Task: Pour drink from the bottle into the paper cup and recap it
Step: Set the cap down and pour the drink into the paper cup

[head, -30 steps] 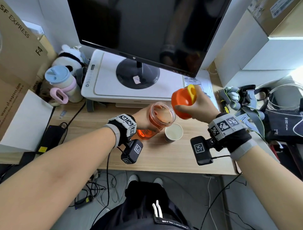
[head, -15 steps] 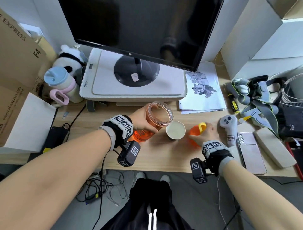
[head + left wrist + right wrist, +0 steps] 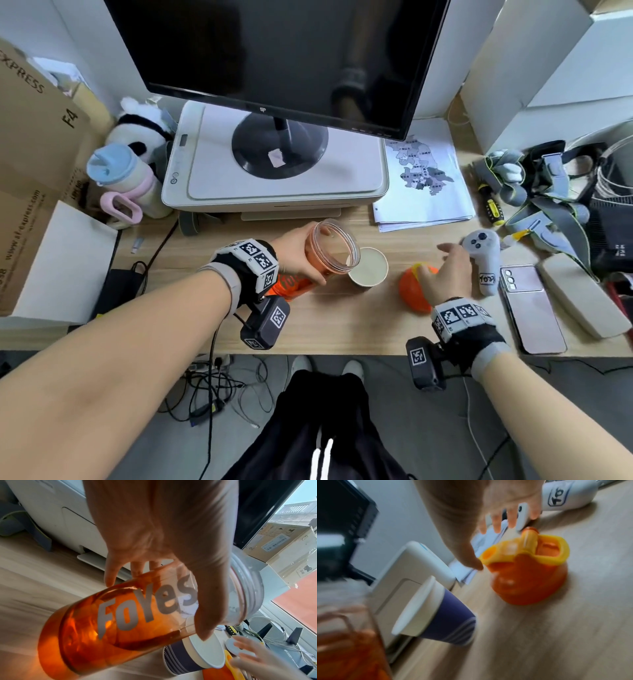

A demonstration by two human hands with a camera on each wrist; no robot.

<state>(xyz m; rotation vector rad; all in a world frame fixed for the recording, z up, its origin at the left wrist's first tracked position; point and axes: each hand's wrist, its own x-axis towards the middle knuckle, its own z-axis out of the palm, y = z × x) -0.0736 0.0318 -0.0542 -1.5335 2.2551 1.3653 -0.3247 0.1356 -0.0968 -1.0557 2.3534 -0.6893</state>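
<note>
Two hands work beside the paper cup [image 3: 368, 270]: left grip [image 3: 301, 253] holds the tilted bottle [image 3: 329, 255] at its rim; right grip [image 3: 445, 274], fingers spread wide, hovers over the orange cap [image 3: 412, 291] on the bench [image 3: 342, 318].

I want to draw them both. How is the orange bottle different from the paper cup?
The bottle is see-through orange plastic; the paper cup is purple outside and white inside. The bottle is tilted in the left hand; the cup stands upright on the desk, untouched. The bottle holds drink; the cup looks empty. Both are open on top.
</note>
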